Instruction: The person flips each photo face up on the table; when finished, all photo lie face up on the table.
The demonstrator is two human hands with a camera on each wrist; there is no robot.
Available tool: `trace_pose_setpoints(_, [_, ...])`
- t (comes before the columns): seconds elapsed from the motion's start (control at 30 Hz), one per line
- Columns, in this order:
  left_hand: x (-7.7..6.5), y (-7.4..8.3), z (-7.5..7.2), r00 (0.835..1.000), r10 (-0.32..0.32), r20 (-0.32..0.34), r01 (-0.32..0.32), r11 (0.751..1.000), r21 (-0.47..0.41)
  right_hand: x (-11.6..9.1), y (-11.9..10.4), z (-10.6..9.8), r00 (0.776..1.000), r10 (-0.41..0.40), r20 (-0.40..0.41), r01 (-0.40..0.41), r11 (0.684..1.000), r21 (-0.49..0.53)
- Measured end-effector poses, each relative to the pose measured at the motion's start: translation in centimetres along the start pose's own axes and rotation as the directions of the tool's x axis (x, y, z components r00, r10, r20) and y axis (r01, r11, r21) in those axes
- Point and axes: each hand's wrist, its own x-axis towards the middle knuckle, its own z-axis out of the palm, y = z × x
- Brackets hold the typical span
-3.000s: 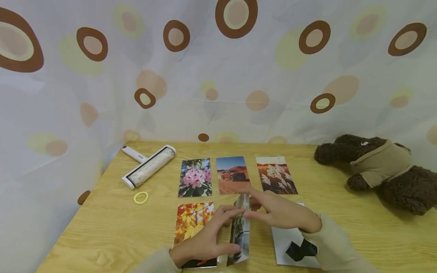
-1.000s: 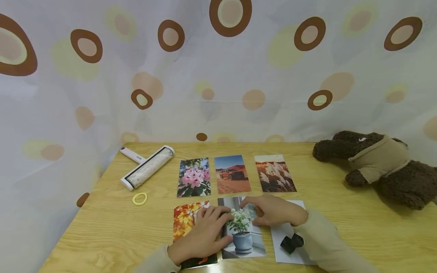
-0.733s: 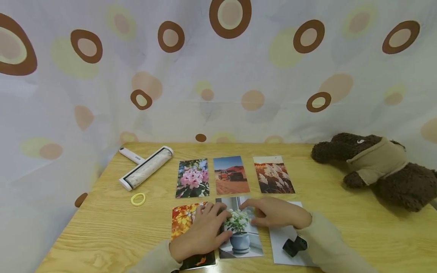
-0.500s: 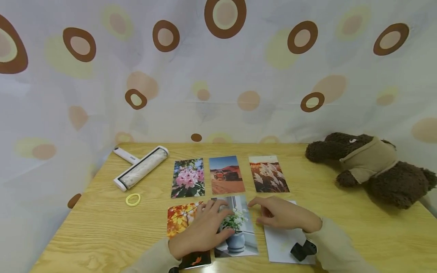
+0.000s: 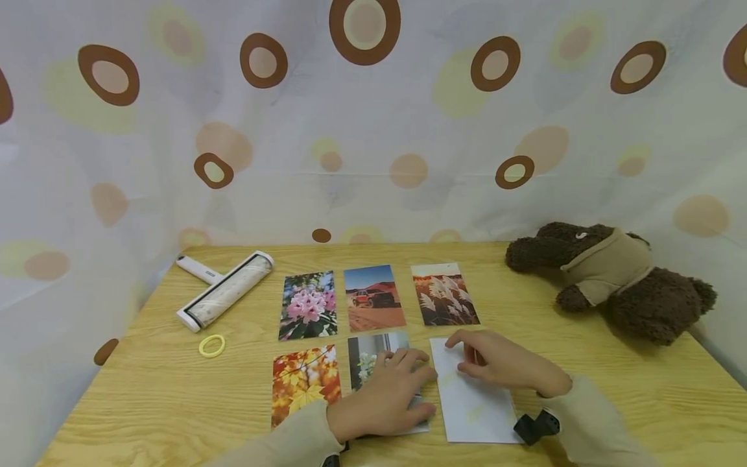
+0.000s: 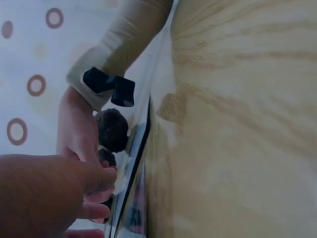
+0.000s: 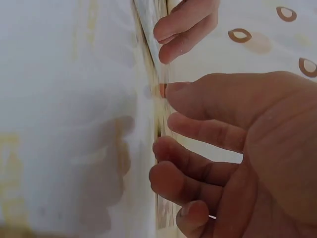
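In the head view my left hand lies over a potted-plant photo card, covering much of it, its fingers reaching towards a blank white card. My right hand hovers at or just above that white card's top, its index finger bent down near the surface. Whether the fingertip touches cannot be made out. In the right wrist view the right hand has loosely bent fingers and a gap between thumb and fingers. The left wrist view shows the left hand close to the right one.
Flat on the table lie photo cards of maple leaves, pink flowers, a red vehicle and pampas grass. A lint roller and yellow ring are at left, a brown plush toy at right.
The potted-plant card, earlier held up on edge by both hands, now lies flat, picture up. Both hands have since moved right, the right hand leaving that card for the white one.
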Motion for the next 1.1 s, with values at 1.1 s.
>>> trace_pose_setpoints(1.1, [2.6,0.5,2.3,0.995,0.103,-0.009,-0.103,0.994,-0.020,-2.2,2.1,-0.5,0.994,0.045,-0.096,-0.055,0.994,-0.099])
